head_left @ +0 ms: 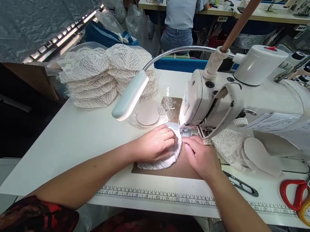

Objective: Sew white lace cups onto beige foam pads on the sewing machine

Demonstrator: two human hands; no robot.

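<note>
A rounded white lace pad (170, 159) lies under the needle area of a white sewing machine (202, 96). My left hand (158, 143) rests over the pad with its fingers curled and pressed together on the fabric. To the right, my right hand (198, 153) is closed, its fingertips at the pad's edge close to the presser foot. The fingers partly hide what they grip. Beyond my left hand, a smooth oval pad (148, 112) sits on a piece of lace.
Stacked lace pieces (90, 75) stand at the back left, below a lamp (131, 96) on a bendable neck. Rightward lie oval pads (263, 156), a black thread snipper (241, 184) and scissors (298, 195). A ruler strip (156, 197) runs along the table's front. A person (180, 9) sits beyond.
</note>
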